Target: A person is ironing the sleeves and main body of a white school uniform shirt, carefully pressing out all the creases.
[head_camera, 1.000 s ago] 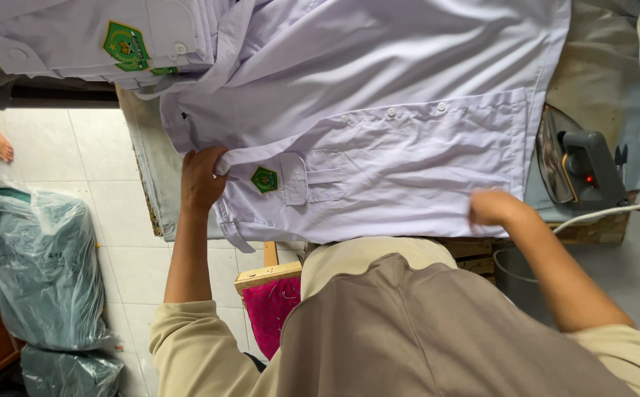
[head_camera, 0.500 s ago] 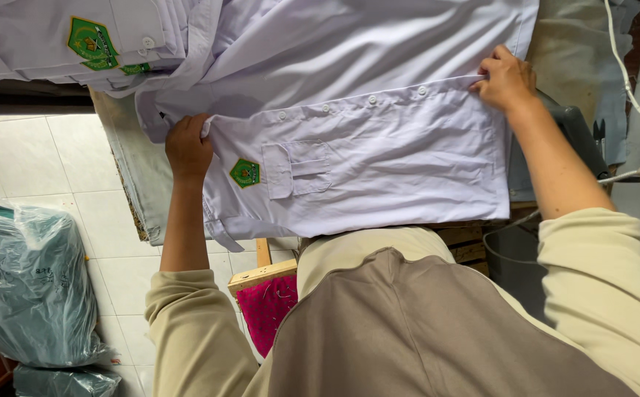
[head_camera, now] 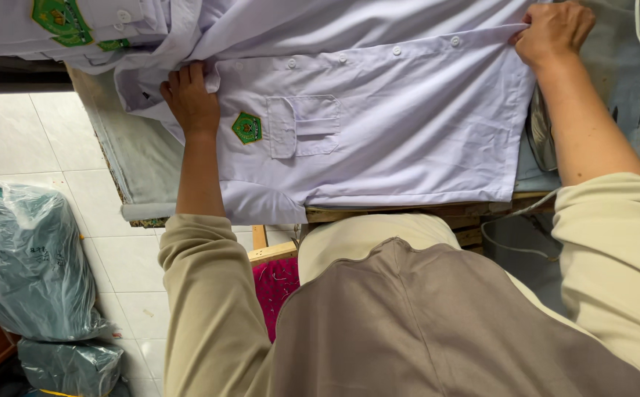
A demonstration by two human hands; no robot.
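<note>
**Shirt spread flat, both hands on it**

White shirt (head_camera: 379, 140) lies front-up on the padded board (head_camera: 125, 158), button placket running across, chest pocket (head_camera: 304, 125) just beside a green badge (head_camera: 246, 128). Left hand (head_camera: 190, 99) rests at the shirt's collar end beside the badge, fingers curled and pressing on the cloth. Right hand (head_camera: 551, 31) sits at the shirt's hem end, fingers closed, pinching the placket edge. Plastic-wrapped bundles (head_camera: 30, 257) stand on the tiled floor, well apart from the shirt.

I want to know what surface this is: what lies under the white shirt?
Under the white shirt a grey padded board shows at the left, with a wooden edge below the hem. The shirt covers the rest.
</note>
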